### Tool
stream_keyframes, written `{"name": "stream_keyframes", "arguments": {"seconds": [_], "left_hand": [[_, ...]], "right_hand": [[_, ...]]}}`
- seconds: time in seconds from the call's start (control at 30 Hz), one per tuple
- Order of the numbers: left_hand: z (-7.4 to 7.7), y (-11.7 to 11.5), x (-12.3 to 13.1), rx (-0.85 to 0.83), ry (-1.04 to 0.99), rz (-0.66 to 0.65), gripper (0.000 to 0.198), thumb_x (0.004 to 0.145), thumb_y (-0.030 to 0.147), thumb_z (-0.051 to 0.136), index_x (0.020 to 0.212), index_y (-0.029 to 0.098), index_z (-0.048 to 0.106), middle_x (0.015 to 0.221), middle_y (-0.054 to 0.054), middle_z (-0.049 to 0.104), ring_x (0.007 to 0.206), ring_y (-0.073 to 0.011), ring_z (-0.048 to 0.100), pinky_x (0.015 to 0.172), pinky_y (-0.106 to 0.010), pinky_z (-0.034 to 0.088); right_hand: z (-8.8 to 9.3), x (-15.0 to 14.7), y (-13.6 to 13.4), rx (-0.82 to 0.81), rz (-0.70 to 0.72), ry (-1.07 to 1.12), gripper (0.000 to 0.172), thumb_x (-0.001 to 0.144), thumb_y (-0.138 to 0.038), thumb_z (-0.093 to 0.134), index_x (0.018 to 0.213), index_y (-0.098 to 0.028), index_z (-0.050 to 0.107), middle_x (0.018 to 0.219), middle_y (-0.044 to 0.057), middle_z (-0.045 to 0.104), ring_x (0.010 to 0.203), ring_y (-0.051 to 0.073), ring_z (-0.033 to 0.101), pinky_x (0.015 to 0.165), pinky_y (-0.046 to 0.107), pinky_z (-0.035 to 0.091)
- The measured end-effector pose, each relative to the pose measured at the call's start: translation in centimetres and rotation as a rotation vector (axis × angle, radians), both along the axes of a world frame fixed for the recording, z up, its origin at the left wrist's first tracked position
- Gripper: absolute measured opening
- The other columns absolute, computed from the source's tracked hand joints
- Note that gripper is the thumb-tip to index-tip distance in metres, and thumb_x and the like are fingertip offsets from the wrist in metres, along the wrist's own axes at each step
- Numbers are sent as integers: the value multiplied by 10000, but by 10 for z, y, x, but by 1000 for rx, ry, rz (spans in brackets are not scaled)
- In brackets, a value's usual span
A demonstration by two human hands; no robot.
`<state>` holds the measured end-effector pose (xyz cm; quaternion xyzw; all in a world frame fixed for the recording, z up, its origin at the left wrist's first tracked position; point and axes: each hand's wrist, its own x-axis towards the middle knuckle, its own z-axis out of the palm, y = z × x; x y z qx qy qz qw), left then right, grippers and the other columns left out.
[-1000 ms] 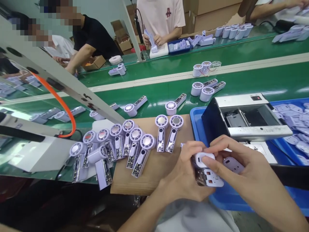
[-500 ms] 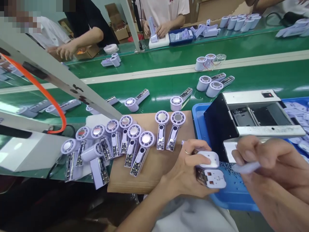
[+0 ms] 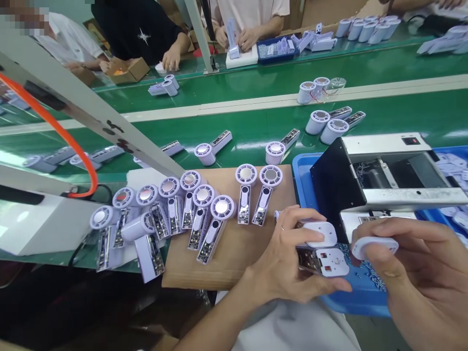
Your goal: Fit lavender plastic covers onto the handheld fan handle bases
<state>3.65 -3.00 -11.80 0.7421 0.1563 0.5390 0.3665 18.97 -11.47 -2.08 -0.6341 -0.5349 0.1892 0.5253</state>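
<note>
Over a blue tray (image 3: 302, 183), the left hand (image 3: 288, 258) grips a white circuit-board casing (image 3: 331, 262); the right hand (image 3: 413, 278) pinches a white oval cover (image 3: 375, 246) just beside it.

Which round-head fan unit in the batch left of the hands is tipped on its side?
The front-left one: its head shows the cylinder wall, while the others face up.

Left hand (image 3: 281, 263) masks part of a white plastic casing (image 3: 320, 233); specks in a blue tray (image 3: 302, 185) too small to identify (image 3: 365, 275); co-worker (image 3: 248, 14) cut off by frame top.
</note>
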Motion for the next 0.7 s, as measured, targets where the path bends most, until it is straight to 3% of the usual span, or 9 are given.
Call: {"name": "stream_keyframes", "arguments": {"seconds": [0.13,0.2,0.33,0.6,0.7], "left_hand": [[-3,0,5,3,-100,37,703,1073,732,788,1547,352,435,1392,-100,655,1260,-312,752,1057,-534,625],[-6,2,7,18,-110,39,758,1051,791,793,1557,354,435,1381,-78,650,1250,-286,757,1008,-472,637],[-11,4,9,65,-123,65,923,931,872,885,1545,334,453,1372,-68,676,1163,-236,758,968,-412,627],[-11,3,12,116,-136,86,1096,808,1023,826,1552,304,462,1342,-72,688,1122,-218,753,876,-368,609],[-10,1,10,103,-107,68,1034,848,1043,763,1527,325,460,1340,-60,690,1098,-214,755,898,-388,607]], "right_hand": [[4,-7,2,13,-136,179,453,1024,-441,993,1194,-214,640,1053,60,710,809,248,790,686,222,727],[4,-8,5,16,-191,233,569,921,-508,1075,1158,-224,644,982,65,668,789,296,770,600,309,712],[4,-1,19,-28,-217,250,752,839,-712,1131,1148,-233,639,966,77,595,873,313,742,623,380,701],[4,7,26,-102,-153,278,764,839,-792,1116,1104,-226,677,949,77,559,831,268,698,638,354,691],[3,6,7,-270,78,289,628,937,-738,1060,1012,-208,733,896,80,562,704,225,653,533,297,622]]}}
